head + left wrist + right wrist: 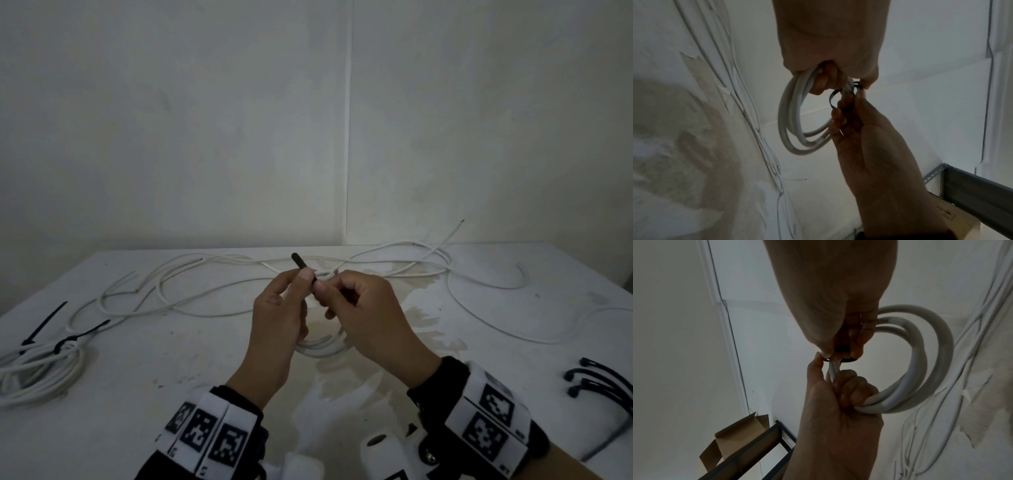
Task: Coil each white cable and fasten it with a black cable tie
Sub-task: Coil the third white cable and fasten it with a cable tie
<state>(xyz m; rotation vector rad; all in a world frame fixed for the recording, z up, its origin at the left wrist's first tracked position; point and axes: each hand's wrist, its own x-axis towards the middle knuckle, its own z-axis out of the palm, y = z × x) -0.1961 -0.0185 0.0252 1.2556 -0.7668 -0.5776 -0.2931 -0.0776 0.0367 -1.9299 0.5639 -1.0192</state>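
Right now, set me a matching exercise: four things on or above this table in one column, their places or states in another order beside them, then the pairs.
Things:
1. coiled cable
2. spare black ties
3. tied bundle
4. loose cables

Places or states:
A. lying uncoiled across the far half of the table
B. at the table's left edge, already fastened
C. held up by the left hand and right hand, a black tie going round it
D. piled at the right edge

Pairs: 1-C, 2-D, 3-B, 4-A
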